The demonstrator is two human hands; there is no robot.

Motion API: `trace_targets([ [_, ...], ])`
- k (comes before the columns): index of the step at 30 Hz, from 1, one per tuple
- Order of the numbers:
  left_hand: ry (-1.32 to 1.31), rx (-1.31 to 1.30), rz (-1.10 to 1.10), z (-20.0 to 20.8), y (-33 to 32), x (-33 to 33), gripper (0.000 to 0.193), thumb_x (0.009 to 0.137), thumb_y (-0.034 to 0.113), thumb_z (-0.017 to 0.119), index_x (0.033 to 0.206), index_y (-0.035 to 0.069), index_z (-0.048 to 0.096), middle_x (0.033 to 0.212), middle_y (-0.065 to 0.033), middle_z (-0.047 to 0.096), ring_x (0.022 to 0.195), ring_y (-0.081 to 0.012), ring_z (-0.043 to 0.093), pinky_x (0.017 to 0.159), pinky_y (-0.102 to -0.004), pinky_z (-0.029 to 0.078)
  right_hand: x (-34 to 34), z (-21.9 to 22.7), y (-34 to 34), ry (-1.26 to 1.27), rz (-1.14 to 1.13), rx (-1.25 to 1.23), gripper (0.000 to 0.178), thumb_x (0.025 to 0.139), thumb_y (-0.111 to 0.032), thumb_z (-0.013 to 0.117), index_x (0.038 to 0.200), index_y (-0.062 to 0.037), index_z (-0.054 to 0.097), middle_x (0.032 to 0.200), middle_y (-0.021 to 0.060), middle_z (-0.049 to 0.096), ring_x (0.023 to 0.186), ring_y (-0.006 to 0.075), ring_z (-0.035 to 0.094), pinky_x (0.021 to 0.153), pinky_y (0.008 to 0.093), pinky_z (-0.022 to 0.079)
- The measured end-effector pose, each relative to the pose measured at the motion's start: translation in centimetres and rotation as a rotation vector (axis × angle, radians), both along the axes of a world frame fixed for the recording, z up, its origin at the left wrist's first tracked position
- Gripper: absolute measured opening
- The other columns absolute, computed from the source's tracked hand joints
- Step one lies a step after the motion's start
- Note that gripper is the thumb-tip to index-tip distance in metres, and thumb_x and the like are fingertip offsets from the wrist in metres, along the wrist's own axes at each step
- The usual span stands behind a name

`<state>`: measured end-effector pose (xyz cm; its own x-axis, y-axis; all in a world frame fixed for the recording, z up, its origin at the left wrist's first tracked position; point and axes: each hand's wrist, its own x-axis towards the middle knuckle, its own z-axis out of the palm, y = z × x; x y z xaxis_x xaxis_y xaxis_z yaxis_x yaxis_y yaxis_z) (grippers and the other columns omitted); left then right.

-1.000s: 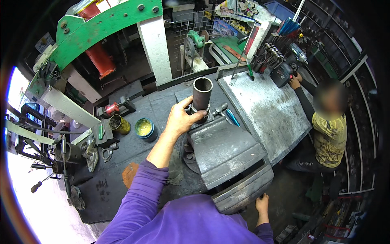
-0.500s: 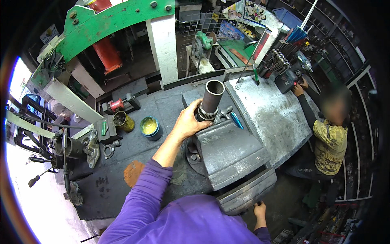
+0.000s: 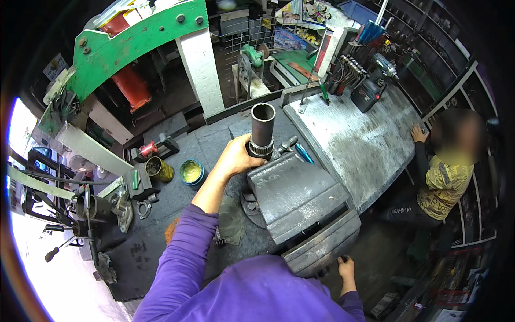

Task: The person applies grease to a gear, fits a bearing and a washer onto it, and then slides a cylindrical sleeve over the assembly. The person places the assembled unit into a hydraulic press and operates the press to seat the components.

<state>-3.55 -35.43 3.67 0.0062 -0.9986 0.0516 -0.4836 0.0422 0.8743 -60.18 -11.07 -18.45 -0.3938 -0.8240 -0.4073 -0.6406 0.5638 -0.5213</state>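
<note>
My left hand (image 3: 236, 156) is wrapped round the lower part of a dark steel tube (image 3: 263, 124). The tube stands nearly upright with its open end up, and a toothed collar (image 3: 262, 148) circles it just above my fingers. Its lower end is hidden behind the top of a large bench vise (image 3: 298, 196). Low on the right, my right hand (image 3: 346, 267) is curled beside the vise's front jaw (image 3: 324, 244). What its fingers close on, if anything, is too dark to make out. Behind the vise lie a blue-handled tool (image 3: 304, 153) and a metal piece (image 3: 287, 144).
Left on the dark bench stand a grease tin (image 3: 192, 173), a yellowish can (image 3: 160, 169) and a metal flange (image 3: 144, 209). A co-worker (image 3: 448, 177) stands at the right beside a metal-topped bench (image 3: 348, 145) with a cordless power tool (image 3: 370, 91). A green frame (image 3: 137, 48) rises behind.
My view has shifted slightly. The co-worker's hands have left the power tool, and one now rests on the metal bench's edge. My left hand still grips the tube.
</note>
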Motion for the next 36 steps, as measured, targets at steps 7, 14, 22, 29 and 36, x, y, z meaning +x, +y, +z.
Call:
trace_targets([
  [7, 0.021, -0.005, -0.028, -0.1, -0.5, 0.3, 0.063, 0.066, 0.014, 0.096, 0.123, 0.002, 0.073, 0.115, -0.0117, 0.08, 0.107, -0.0189, 0.076, 0.1, -0.036, 0.058, 0.4, -0.9, 3.8, 0.016, -0.013, 0.092, 0.048, 0.097, -0.025, 0.077, 0.129, 0.0097, 0.069, 0.12, 0.0262, 0.076, 0.113, 0.0362, 0.074, 0.102, 0.0408, 0.054],
  [14, 0.07, -0.03, -0.031, 0.6, -0.2, 0.6, 0.059, 0.065, 0.011, 0.097, 0.119, 0.001, 0.075, 0.11, -0.0091, 0.082, 0.103, -0.0158, 0.076, 0.097, -0.0339, 0.058, -1.3, 0.1, 9.3, -0.033, -0.167, 0.183, 0.053, 0.098, -0.022, 0.077, 0.136, 0.012, 0.064, 0.135, 0.0268, 0.071, 0.127, 0.035, 0.068, 0.109, 0.0402, 0.051],
  [22, 0.03, -0.18, 0.109, 4.7, 5.4, 3.4, 0.057, 0.066, 0.015, 0.097, 0.119, 0.005, 0.076, 0.109, -0.0085, 0.082, 0.101, -0.0164, 0.077, 0.095, -0.0341, 0.059, -1.8, -2.1, 15.1, -0.106, -0.321, 0.177, 0.041, 0.097, -0.019, 0.079, 0.125, 0.0095, 0.069, 0.123, 0.0226, 0.075, 0.114, 0.0309, 0.071, 0.102, 0.0388, 0.052],
  [29, -0.101, -0.15, 0.358, 6.0, 20.2, 4.7, 0.056, 0.066, 0.014, 0.097, 0.117, 0.005, 0.076, 0.108, -0.0076, 0.082, 0.1, -0.016, 0.077, 0.095, -0.0342, 0.058, -4.3, -6.1, 10.3, -0.034, 0.076, 0.191, 0.048, 0.1, -0.026, 0.076, 0.132, 0.0085, 0.066, 0.124, 0.021, 0.074, 0.11, 0.0301, 0.072, 0.092, 0.0414, 0.058],
  [36, -0.177, -0.051, 0.68, 2.8, 40.2, 0.0, 0.057, 0.064, 0.016, 0.099, 0.115, 0.004, 0.076, 0.106, -0.0103, 0.082, 0.099, -0.0189, 0.078, 0.093, -0.035, 0.059, -4.9, -8.2, 3.7, -0.157, 0.409, 0.233, 0.043, 0.101, -0.027, 0.073, 0.126, 0.0073, 0.069, 0.114, 0.0184, 0.076, 0.104, 0.0288, 0.072, 0.088, 0.0404, 0.057],
])
